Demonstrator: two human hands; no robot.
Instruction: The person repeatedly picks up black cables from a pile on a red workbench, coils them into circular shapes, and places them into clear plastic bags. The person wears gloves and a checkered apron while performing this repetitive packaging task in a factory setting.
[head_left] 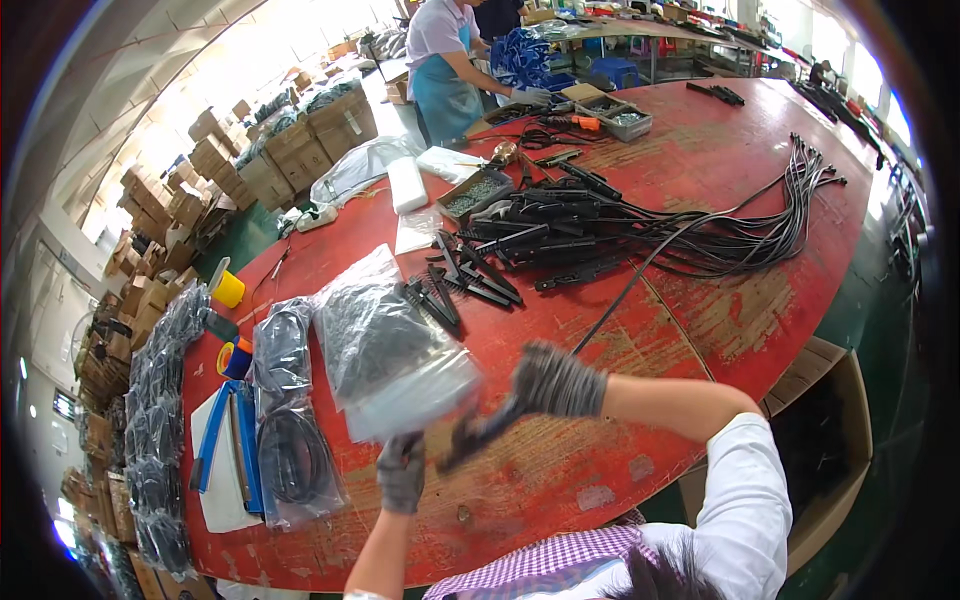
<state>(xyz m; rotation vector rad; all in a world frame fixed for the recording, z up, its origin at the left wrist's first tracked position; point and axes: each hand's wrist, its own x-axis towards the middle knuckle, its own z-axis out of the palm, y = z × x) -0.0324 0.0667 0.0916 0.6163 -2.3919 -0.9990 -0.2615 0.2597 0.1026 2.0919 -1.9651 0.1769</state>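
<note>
My right hand (560,380), in a grey glove, is closed around a black corded device (490,432), long and handle-shaped, smeared by motion. Its black cord (625,300) runs from the hand up to the right. My left hand (402,475), also gloved in grey, has its fingers curled just below a stack of clear plastic bags (385,335); what it holds, if anything, I cannot make out. Beyond the bags lie several black comb-like parts (465,275). A heap of black corded devices (560,225) lies farther back, its cords (760,235) spread to the right.
Bagged coiled cables (298,450) lie on the worn red table (560,500) at left, beside a blue-edged tray (225,450) and tape rolls (235,358). Boxes of small parts (475,192) stand farther back. A co-worker (445,75) is across the table. An open carton (830,440) stands at right.
</note>
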